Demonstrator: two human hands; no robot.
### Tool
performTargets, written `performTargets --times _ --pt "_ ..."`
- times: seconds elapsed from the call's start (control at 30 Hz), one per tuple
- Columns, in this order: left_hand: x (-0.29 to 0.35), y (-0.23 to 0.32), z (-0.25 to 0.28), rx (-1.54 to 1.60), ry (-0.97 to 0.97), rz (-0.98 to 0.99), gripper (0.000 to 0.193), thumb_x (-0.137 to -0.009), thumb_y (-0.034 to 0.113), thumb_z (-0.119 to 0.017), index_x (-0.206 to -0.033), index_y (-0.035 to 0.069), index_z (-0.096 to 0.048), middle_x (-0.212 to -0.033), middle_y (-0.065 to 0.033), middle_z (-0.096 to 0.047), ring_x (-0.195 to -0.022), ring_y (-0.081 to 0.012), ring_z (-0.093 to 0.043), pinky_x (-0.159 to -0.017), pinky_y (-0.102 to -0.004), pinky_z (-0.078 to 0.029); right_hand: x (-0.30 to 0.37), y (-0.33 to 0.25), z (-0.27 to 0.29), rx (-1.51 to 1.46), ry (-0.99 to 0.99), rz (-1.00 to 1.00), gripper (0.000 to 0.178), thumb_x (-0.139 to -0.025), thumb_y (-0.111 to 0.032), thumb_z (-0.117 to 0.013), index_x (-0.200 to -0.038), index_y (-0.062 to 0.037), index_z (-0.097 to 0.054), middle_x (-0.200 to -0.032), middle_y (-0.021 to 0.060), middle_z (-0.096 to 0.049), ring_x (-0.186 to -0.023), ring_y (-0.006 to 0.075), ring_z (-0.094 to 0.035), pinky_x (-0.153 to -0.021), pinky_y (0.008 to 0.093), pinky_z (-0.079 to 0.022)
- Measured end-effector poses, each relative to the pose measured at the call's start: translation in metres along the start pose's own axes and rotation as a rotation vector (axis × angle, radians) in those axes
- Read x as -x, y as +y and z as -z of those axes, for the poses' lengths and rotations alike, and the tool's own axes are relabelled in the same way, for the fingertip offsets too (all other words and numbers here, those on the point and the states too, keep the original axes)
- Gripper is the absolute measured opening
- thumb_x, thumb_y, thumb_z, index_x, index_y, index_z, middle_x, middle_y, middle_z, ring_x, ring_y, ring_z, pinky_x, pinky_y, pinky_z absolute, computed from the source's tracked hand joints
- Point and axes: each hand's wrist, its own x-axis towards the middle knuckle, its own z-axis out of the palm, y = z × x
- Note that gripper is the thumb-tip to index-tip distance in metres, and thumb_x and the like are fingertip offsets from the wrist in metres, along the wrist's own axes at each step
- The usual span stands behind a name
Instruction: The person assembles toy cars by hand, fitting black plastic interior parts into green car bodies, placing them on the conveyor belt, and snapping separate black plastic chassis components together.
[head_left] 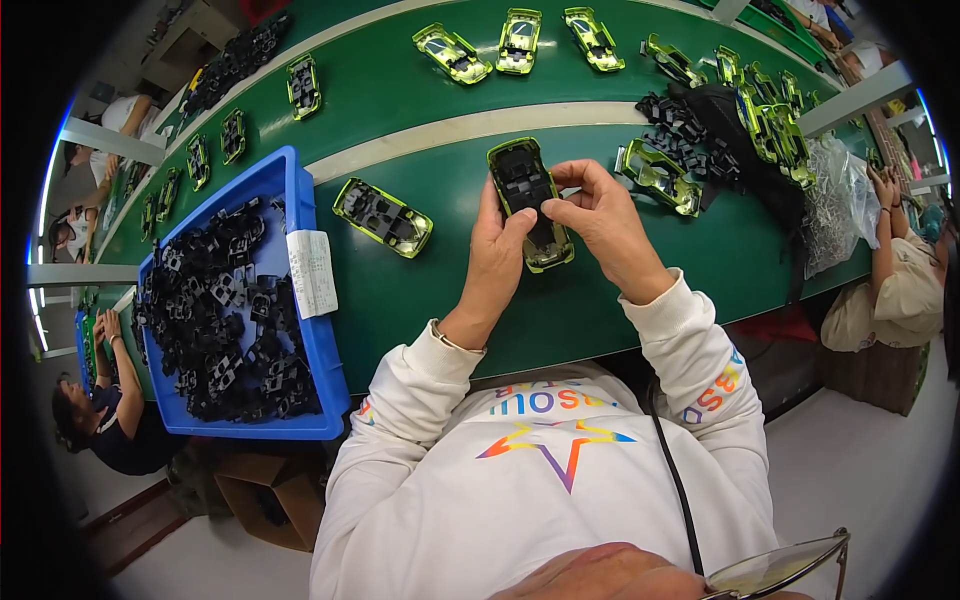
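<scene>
Both my hands hold one toy car body [535,190], a lime-green shell with black parts seated inside, over the green table. My left hand [492,245] grips its left side, thumb across the near part. On its right side, my right hand [605,220] presses with the thumb while the fingers curl at the edge. Left of my hands lies another green car body [383,216] with dark parts inside. A green shell [660,178] rests to the right, beside a heap of small black plastic parts [690,135].
A blue bin [330,370] full of black plastic parts stands at the left, with a paper label [312,273] on its rim. Several car bodies [519,42] sit across the far strip. Piled green shells [770,125] and a clear plastic bag [838,205] lie right. Other people sit at both sides.
</scene>
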Motion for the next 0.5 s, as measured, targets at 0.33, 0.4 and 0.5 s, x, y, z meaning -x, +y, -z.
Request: performTargets --times 0.33,0.4,0.5 --pt "-0.02 0.029 0.005 0.083 0.148 -0.003 0.045 -0.086 0.002 -0.047 -0.131 0.002 -0.045 -0.111 -0.0157 -0.063 -0.098 -0.0245 -0.066 -0.085 -0.0362 -0.055 0.073 0.018 0.061 1.105 0.005 0.724 0.033 -0.078 0.003 -0.063 -0.11 -0.0055 -0.069 -0.107 0.0112 -0.065 -0.099 0.0317 -0.062 -0.086 0.0374 -0.051" --pt "-0.036 0.04 0.016 0.078 0.199 0.011 0.039 -0.086 0.003 -0.048 -0.125 0.001 -0.048 -0.107 -0.0169 -0.065 -0.095 -0.0248 -0.066 -0.083 -0.0369 -0.056 0.086 0.031 0.091 1.068 0.04 0.681 0.033 -0.077 0.007 -0.061 -0.107 -0.0044 -0.07 -0.107 0.0118 -0.066 -0.101 0.0301 -0.063 -0.087 0.0364 -0.052" --pt "-0.07 0.058 0.035 0.165 0.284 0.003 0.025 -0.088 0.006 -0.055 -0.113 0.0 -0.053 -0.101 -0.0163 -0.067 -0.086 -0.0258 -0.068 -0.077 -0.0396 -0.058 0.087 0.041 0.142 1.115 0.245 0.642 0.028 -0.08 0.006 -0.06 -0.104 -0.0039 -0.071 -0.11 0.0119 -0.066 -0.102 0.0287 -0.063 -0.087 0.0354 -0.052"
